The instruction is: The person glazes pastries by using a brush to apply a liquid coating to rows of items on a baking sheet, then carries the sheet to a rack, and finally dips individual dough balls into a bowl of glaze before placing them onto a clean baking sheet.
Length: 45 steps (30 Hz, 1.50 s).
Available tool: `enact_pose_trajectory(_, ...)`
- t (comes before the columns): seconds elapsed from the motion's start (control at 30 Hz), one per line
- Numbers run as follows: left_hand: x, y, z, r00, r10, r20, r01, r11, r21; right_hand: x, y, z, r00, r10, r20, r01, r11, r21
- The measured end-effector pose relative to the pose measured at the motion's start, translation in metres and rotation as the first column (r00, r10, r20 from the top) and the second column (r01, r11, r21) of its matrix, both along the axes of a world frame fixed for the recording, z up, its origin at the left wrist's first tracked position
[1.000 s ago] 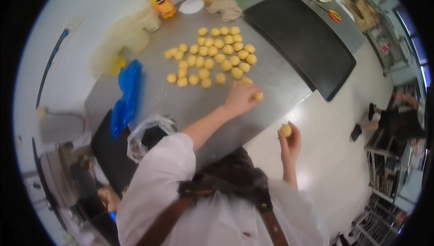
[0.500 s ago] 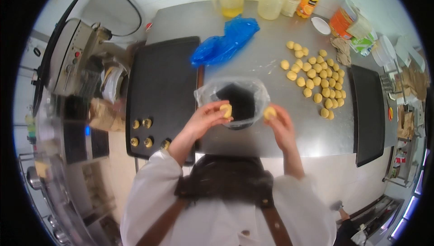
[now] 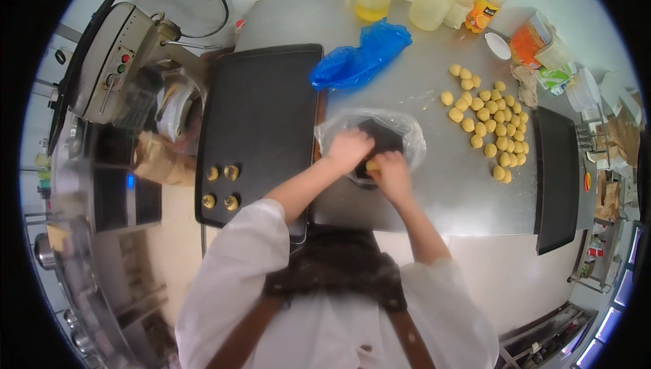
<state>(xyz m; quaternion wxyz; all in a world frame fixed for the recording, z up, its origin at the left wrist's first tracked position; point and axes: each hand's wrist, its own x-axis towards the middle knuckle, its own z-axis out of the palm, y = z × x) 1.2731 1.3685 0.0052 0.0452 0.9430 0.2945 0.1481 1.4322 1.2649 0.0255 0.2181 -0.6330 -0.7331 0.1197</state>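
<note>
Both hands are over a clear plastic bag (image 3: 417, 142) that lies open on the steel table, with dark contents (image 3: 386, 137) inside. My right hand (image 3: 395, 173) is closed on a pale yellow dough ball (image 3: 371, 165), pressed down at the bag's near side. My left hand (image 3: 349, 148) dips into the bag just beside it, fingers curled down; its fingertips and whatever they hold are hidden. Several dough balls (image 3: 500, 125) sit grouped on the table at the right. On the black baking tray (image 3: 261, 111) to the left stand several dough balls with dark tops (image 3: 231, 173).
A crumpled blue plastic bag (image 3: 363, 57) lies beyond the clear one. Plastic jugs (image 3: 431, 4), an orange drink bottle (image 3: 485, 8) and a white lid (image 3: 498, 46) line the back. Another black tray (image 3: 557, 179) is at the right edge, and a mixer (image 3: 112, 64) at far left.
Both hands have come together and down into the clear bag. Before, each held a dough ball above its rim, left and right. The view has shifted slightly.
</note>
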Motion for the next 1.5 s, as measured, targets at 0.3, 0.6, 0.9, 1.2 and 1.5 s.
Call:
enact_pose_trajectory(0.3,-0.192,-0.039,0.092,0.641,0.665,0.384,0.347,0.195,-0.917,-0.079,-0.014,0.052,0.257,-0.158,-0.953,-0.260,0.939,-0.226)
enact_pose_trajectory(0.6,-0.279,-0.054,0.023,0.789,0.474,0.391,-0.093,0.720,-0.687,-0.231,-0.004,-0.007,0.898,-0.145,-0.415,0.155,0.988,-0.010)
enact_pose_trajectory(0.9,-0.282,-0.042,-0.003,0.932,0.305,0.195,-0.231,0.917,-0.326,-0.239,0.006,-0.008,0.997,-0.073,0.026,0.073,0.997,0.022)
enact_pose_trajectory(1.2,-0.280,-0.041,-0.020,0.961,0.248,0.120,-0.163,0.864,-0.476,-0.225,0.003,-0.026,0.999,0.046,0.001,-0.046,0.993,-0.113)
enact_pose_trajectory(1.5,-0.223,-0.047,0.043,0.811,0.507,0.290,-0.444,0.858,-0.259,-0.093,-0.031,0.036,0.928,-0.223,-0.297,0.308,0.910,0.278)
